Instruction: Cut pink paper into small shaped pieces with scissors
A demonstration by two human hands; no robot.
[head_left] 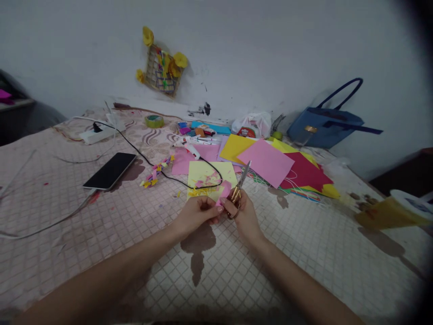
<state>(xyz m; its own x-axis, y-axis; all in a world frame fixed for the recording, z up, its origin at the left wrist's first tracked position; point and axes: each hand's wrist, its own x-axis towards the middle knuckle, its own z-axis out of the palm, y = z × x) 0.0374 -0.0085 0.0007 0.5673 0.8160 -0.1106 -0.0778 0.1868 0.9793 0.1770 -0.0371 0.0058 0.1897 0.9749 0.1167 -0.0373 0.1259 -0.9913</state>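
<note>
My left hand (pixel 202 213) is closed, its thumb and fingers pinching a strip of pink paper (pixel 224 191) that curls up and away from me. Gold-handled scissors (pixel 239 186) sit in my right hand (pixel 244 217), blades pointing away and looking shut. My right fingertips also touch the lower end of the pink strip, close to the left thumb. Just beyond both hands lies a pale yellow sheet (pixel 196 169) scattered with pink and yellow paper scraps. A garland of small pink, purple and yellow paper pieces (pixel 158 171) rests left of the sheet.
Coloured paper sheets (pixel 267 160) overlap at the back right, before a blue bag (pixel 328 124). A white glue gun (pixel 189 146) trails its black cord across the pale sheet. A phone (pixel 111 171) on a cable lies left; a yellow tub (pixel 392 214) stands right.
</note>
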